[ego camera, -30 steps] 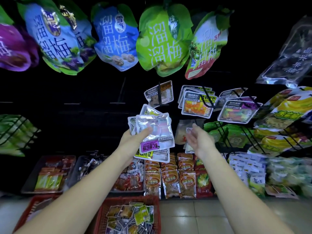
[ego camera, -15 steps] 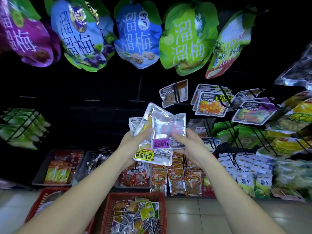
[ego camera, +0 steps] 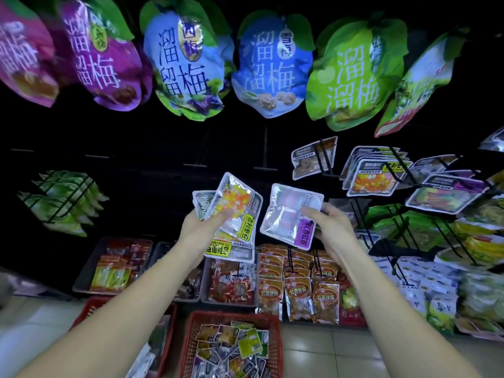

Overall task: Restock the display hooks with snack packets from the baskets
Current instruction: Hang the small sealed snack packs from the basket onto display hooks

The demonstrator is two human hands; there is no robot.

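My left hand [ego camera: 201, 227] grips a fanned stack of silvery snack packets [ego camera: 234, 214] with yellow labels, held up in front of the dark display wall. My right hand [ego camera: 331, 226] pinches one separate silvery packet with a purple label [ego camera: 289, 216], just right of the stack and apart from it. Display hooks with matching packets [ego camera: 375, 177] hang up and to the right, including purple-labelled ones [ego camera: 444, 193]. On the floor below stands a red basket [ego camera: 231, 347] full of mixed packets.
Big plum bags [ego camera: 272, 66] hang along the top. Green packets [ego camera: 62, 203] sit on hooks at left. Grey trays [ego camera: 114, 266] and hanging orange packets [ego camera: 297, 290] fill the bottom row. A second red basket [ego camera: 90, 309] stands at lower left on the tiled floor.
My right hand came over to the stack, took the purple-labelled packet off it and drew it away to the right. The view swung so the display sits further right.
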